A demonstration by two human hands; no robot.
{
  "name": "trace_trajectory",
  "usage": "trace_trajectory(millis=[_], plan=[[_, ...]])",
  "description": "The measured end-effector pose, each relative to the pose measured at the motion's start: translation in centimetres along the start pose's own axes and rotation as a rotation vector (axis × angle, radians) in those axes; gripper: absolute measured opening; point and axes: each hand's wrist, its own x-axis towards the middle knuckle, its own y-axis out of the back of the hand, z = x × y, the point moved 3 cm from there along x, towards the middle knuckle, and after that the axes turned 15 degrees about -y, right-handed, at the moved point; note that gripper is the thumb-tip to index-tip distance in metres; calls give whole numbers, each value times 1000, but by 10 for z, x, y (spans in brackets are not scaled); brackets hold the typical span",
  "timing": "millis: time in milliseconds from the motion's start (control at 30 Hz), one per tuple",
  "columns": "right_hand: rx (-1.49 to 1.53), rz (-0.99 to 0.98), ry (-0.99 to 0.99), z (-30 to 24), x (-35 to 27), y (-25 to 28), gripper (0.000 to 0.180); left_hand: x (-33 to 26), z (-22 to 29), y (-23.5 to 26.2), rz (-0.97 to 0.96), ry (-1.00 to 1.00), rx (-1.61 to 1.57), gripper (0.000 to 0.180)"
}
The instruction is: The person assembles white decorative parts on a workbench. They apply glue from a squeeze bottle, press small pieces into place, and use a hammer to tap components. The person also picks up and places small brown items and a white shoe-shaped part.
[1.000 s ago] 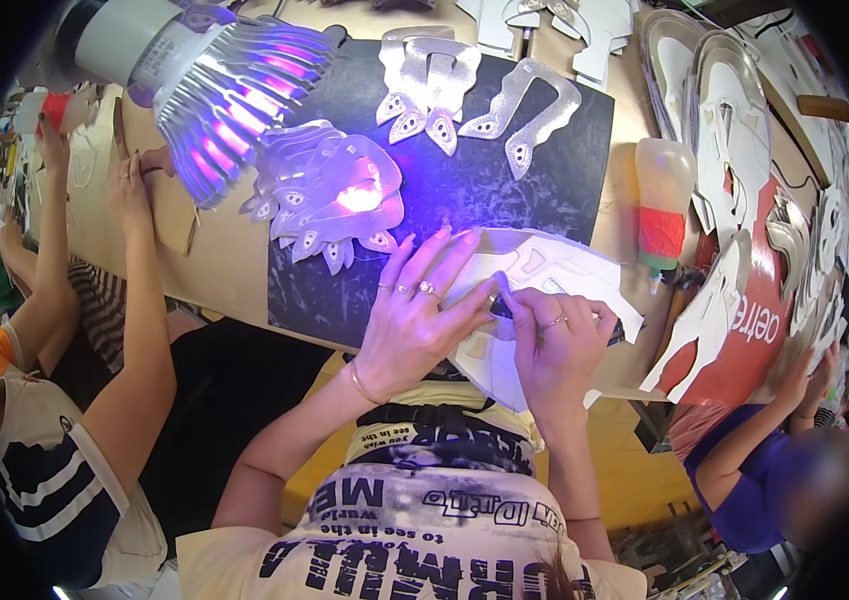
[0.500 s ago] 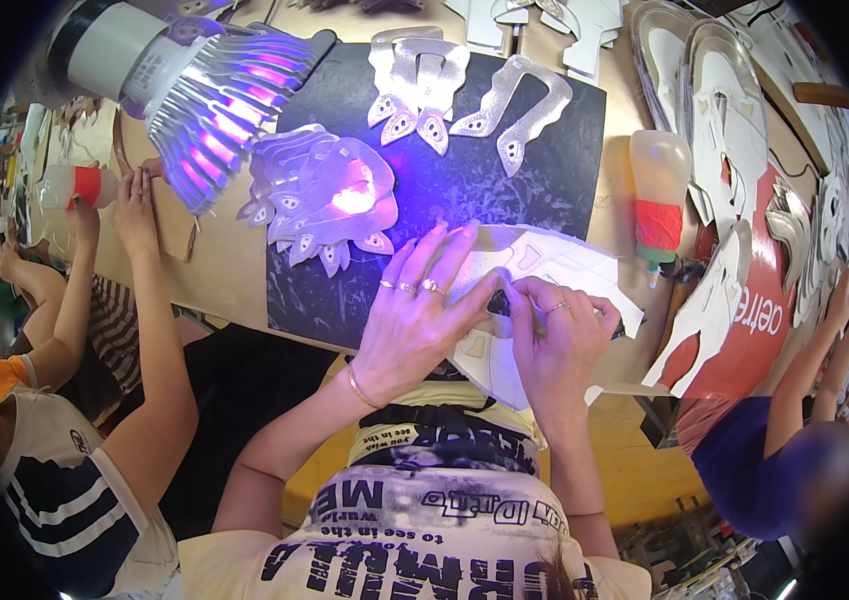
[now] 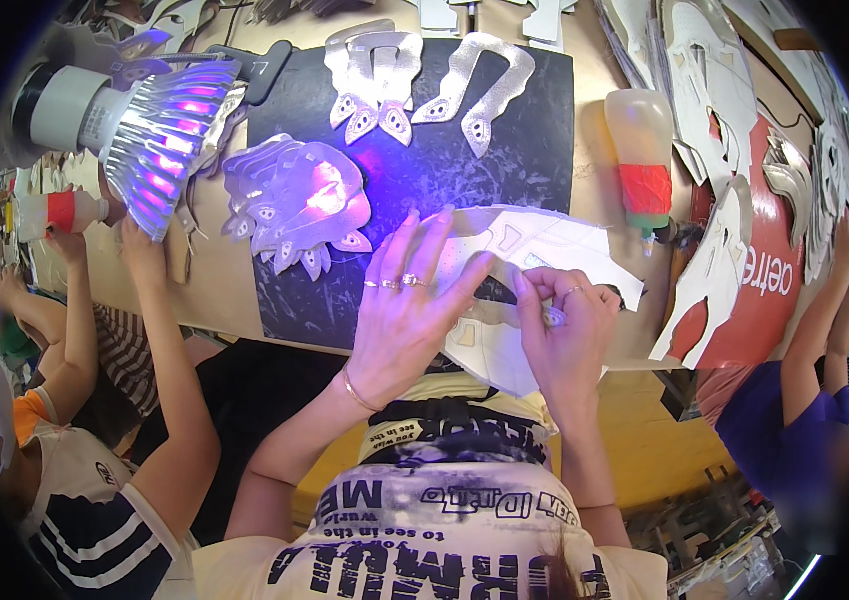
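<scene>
A flat white shoe upper (image 3: 559, 240) with a grey edge lies across the front of a black mat, its lower part reaching over the table edge. My left hand (image 3: 409, 300), with rings on it, rests on its left side, fingers stretched out and apart, thumb pointing toward the upper's inner opening. At that opening my right hand (image 3: 569, 325) is closed, thumb and forefinger pinched together. A small greyish bit shows among its curled fingers, too hidden to name. Left of my left hand sits a fanned stack of silvery-grey shoe pieces (image 3: 294, 205) under violet light.
A finned lamp (image 3: 159, 130) hangs at upper left over the black mat (image 3: 504, 190). U-shaped silver pieces (image 3: 479, 85) lie at the back. A glue bottle (image 3: 641, 160) with red wrap stands right, near more white uppers (image 3: 709, 270). Co-workers sit on both sides.
My right hand has moved slightly right and down, away from my left thumb, its fingers curling more. The whole view has shifted a little; my left hand stays on the shoe upper.
</scene>
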Motion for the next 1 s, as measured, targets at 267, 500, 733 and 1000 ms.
trace_trajectory(millis=[267, 500, 733, 1000], plan=[[14, 3, -1, 0, 4, -2, 7, 1, -1, 1, -54, -45, 14, 54], [94, -69, -90, 4, 13, -3, 10, 1, 1, 0, -37, -29, -1, 53], [5, -68, -25, -1, 12, -2, 13, 2, 4, 0, -31, -15, 49, 52], [-58, -81, 30, -3, 8, 8, 15, -1, -3, 2, -47, -26, 13, 51]])
